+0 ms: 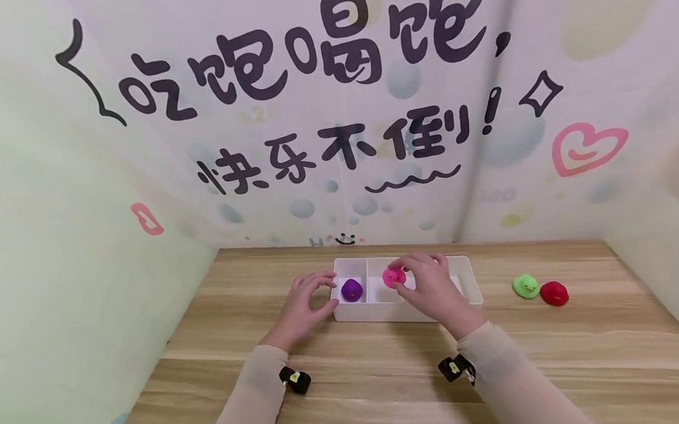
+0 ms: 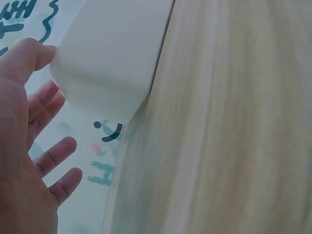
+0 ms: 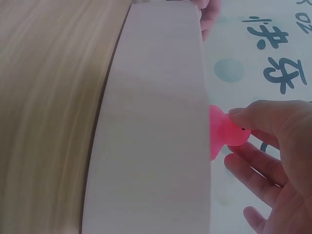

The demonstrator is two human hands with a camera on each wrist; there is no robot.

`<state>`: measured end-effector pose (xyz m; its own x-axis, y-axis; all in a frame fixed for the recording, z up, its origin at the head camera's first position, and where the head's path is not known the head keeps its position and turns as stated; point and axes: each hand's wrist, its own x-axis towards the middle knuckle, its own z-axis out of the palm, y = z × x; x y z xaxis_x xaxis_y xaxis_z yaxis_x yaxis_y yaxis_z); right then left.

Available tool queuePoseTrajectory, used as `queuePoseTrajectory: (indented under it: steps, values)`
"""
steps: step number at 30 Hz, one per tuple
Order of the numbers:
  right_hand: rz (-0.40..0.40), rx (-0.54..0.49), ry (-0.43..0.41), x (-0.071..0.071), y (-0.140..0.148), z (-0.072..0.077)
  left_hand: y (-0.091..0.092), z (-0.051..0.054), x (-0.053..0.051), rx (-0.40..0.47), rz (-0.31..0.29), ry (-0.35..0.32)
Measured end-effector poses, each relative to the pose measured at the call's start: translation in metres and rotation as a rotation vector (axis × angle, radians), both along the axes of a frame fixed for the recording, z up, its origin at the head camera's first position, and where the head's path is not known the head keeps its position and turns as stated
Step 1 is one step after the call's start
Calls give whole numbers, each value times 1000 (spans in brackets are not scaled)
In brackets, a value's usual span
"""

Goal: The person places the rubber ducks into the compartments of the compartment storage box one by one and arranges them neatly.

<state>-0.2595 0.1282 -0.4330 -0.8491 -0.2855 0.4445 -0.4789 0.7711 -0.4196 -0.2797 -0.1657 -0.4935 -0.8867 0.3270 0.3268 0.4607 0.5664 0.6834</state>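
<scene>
In the head view my right hand (image 1: 431, 284) pinches a pink toy duck (image 1: 393, 277) between thumb and fingers over the wide compartment of a white divided box (image 1: 363, 312). The right wrist view shows the duck's lower part hidden behind the box wall, its head between my fingertips. A purple toy duck (image 1: 352, 290) sits in the narrow left compartment. My left hand (image 1: 302, 308) touches the box's left end with thumb and fingertips. Its other fingers are spread apart in the left wrist view.
Right of the box, a green toy duck (image 1: 525, 285) and a red toy duck (image 1: 554, 293) lie side by side on the wooden table (image 1: 361, 379). A printed white curtain (image 1: 287, 124) hangs behind the table.
</scene>
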Motion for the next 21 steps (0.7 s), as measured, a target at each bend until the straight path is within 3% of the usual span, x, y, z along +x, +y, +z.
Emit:
queuePoseTrajectory:
  steps: [21]
  values:
    - [30,74,-5,-12,-16,-12,-1,4,2,-9,-2,0]
